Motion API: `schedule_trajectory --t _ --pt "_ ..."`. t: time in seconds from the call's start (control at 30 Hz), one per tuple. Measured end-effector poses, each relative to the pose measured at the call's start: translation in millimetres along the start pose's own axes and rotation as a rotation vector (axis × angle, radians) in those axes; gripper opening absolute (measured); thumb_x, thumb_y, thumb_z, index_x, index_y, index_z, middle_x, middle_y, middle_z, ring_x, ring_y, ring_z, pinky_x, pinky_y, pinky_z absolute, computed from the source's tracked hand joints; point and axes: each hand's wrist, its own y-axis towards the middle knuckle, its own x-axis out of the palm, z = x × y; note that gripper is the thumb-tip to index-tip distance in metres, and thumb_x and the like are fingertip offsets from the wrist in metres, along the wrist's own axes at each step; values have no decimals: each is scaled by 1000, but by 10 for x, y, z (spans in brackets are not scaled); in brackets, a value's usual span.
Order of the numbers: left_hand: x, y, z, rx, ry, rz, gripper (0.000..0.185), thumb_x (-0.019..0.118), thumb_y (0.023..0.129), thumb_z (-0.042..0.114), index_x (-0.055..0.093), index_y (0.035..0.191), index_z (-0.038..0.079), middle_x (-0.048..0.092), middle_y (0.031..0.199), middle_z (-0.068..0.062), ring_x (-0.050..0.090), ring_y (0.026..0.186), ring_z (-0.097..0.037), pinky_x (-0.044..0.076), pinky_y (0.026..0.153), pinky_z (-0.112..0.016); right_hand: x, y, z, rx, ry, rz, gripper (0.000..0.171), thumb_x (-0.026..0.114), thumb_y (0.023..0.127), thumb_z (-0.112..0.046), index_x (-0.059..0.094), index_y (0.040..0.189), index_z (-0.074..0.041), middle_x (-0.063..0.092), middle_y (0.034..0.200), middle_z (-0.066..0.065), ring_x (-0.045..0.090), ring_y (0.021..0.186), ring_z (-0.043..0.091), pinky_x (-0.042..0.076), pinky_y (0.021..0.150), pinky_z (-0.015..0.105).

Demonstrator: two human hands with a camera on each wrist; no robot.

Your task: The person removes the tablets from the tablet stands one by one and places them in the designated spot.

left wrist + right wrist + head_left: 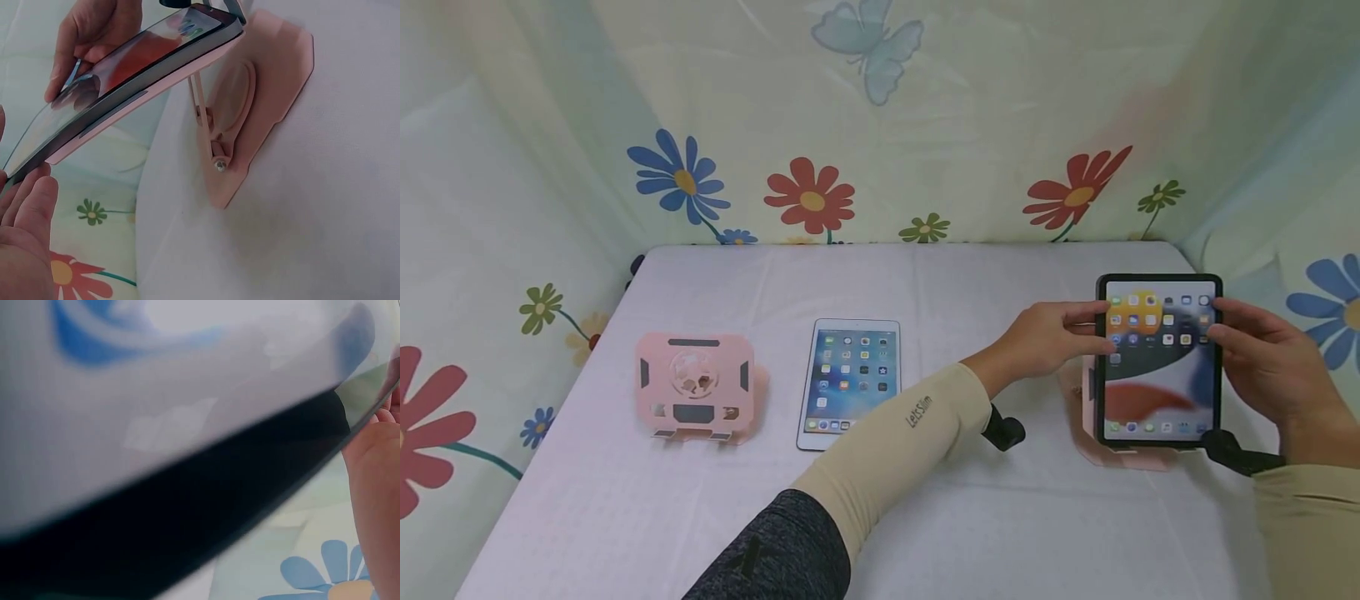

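A black-framed tablet [1157, 358] leans upright on a pink folding stand [1082, 417] at the table's right. My left hand [1037, 342] grips its left edge, thumb over the front. On the opposite edge, my right hand [1270, 367] holds it likewise between thumb and fingers. From the left wrist, the tablet [125, 81] is seen tilted against the stand's back plate, above the hinged base [275, 69]. The right wrist view is mostly filled by the blurred tablet screen [156, 425], with part of my right hand [375, 481] at its right side.
A smaller white tablet [850, 375] lies screen up mid-table, partly behind my left forearm. Farther left stands another pink stand [692, 379] with no tablet on it. White cloth [625, 517] covers the table, and a flowered curtain [985, 108] hangs behind.
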Motion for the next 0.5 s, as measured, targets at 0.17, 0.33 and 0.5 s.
schedule_trajectory --t 0.17,0.33,0.5 --pt "-25 -9 -5 10 -9 1 55 76 91 26 57 143 29 67 120 16 58 100 10 47 81 -10 74 -27 -59 35 -55 55 38 60 95 9 70 127 -9 64 108 -5 54 101 7 47 76 11" --pt "-50 -15 20 18 -18 16 53 77 91 27 59 141 29 68 117 16 58 99 10 48 79 -11 141 -49 -139 10 -103 18 39 57 97 9 69 129 -10 63 111 -6 53 99 7 46 78 9" --pt "-108 -41 54 27 -47 28 52 77 91 27 60 140 29 68 117 16 58 98 10 48 79 -12 188 -56 -239 -8 -245 -2 41 56 99 4 65 135 -12 53 119 -6 47 101 7 43 79 6"
